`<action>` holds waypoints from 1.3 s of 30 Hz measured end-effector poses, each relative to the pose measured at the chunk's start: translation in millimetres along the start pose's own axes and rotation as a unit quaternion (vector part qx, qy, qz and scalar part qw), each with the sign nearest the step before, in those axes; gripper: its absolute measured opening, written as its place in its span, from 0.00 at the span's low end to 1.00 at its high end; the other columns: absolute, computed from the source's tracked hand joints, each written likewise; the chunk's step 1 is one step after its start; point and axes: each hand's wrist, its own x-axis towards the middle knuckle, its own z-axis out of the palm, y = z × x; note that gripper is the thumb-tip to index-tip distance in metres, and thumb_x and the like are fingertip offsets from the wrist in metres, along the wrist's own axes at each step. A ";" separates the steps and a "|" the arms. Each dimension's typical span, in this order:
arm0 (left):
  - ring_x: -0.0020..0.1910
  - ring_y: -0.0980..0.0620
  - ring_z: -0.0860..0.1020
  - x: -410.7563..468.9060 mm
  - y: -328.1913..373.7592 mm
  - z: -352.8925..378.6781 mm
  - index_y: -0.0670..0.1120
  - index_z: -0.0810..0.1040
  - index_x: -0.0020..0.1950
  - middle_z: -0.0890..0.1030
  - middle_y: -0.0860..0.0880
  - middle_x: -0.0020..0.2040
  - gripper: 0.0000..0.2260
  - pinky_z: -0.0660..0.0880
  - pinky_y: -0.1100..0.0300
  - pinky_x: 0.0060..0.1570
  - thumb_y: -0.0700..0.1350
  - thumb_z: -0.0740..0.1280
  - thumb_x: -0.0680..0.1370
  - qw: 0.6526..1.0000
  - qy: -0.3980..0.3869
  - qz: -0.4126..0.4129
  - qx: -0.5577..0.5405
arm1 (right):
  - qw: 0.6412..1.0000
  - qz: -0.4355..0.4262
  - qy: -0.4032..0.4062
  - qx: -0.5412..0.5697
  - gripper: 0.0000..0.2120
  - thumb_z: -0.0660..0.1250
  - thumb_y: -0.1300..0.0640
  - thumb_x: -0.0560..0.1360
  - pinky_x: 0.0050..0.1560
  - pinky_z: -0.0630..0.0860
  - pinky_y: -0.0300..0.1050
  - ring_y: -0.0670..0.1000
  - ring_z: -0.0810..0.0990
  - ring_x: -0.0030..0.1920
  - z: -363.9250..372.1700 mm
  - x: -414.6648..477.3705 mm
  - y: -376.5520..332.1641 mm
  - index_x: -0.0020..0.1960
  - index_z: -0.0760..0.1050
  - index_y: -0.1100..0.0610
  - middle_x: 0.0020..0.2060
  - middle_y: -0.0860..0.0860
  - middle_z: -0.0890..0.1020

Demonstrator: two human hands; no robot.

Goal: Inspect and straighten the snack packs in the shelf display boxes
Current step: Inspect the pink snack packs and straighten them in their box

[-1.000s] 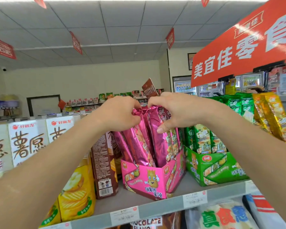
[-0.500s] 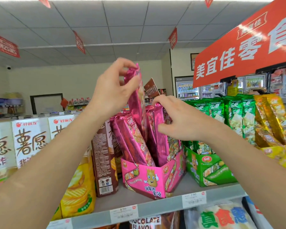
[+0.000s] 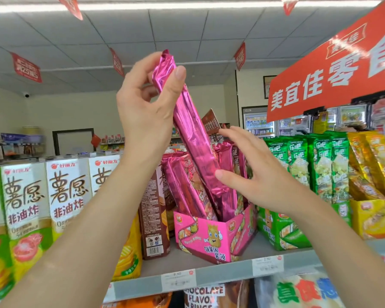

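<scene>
i'm inspecting: my left hand [image 3: 142, 112] pinches the top of a long shiny magenta foil snack pack [image 3: 193, 134], tilted above the pink cardboard display box [image 3: 209, 236]. my right hand [image 3: 253, 174] is spread, thumb touching the pack. next, i judge, it needs seating upright; the leaning magenta neighbours [image 3: 187, 185] crowd the gap, with a brown carton [image 3: 153, 218] close beside the box.

On the shelf [image 3: 182, 261] the box [image 3: 211, 236] sits mid-row, packs [image 3: 187, 192] standing in it. Cartons [image 3: 67, 196] stand left of it, a second box [image 3: 282, 232] and third box [image 3: 371, 218] right of it. Above, the left hand [image 3: 142, 114] holds one pack [image 3: 193, 138] tilted; the right hand [image 3: 260, 174] touches its lower end.
</scene>
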 end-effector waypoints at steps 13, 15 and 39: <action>0.43 0.54 0.72 -77.2 14.0 -2.1 0.36 0.82 0.57 0.76 0.48 0.42 0.17 0.69 0.55 0.45 0.50 0.67 0.79 0.982 0.061 -0.157 -0.083 | 0.970 0.013 0.037 0.242 0.21 0.56 0.35 0.79 0.51 0.72 0.28 0.36 0.79 0.55 43.3 -94.4 -46.1 0.71 0.59 0.33 0.57 0.31 0.77; 0.45 0.50 0.71 -83.5 15.3 -1.1 0.34 0.81 0.55 0.76 0.48 0.40 0.18 0.68 0.52 0.47 0.50 0.66 0.80 0.969 0.072 -0.206 -0.118 | 0.968 0.025 0.043 0.245 0.23 0.55 0.33 0.78 0.53 0.73 0.35 0.38 0.78 0.56 46.3 -102.9 -46.5 0.72 0.59 0.34 0.59 0.33 0.77; 0.36 0.52 0.82 -127.3 81.1 8.6 0.43 0.83 0.43 0.84 0.46 0.39 0.08 0.78 0.61 0.38 0.46 0.69 0.75 0.900 -0.041 -0.362 -0.240 | 0.932 0.132 0.017 0.336 0.30 0.73 0.46 0.68 0.42 0.81 0.40 0.45 0.83 0.42 5.6 -197.8 -44.8 0.61 0.64 0.22 0.49 0.34 0.82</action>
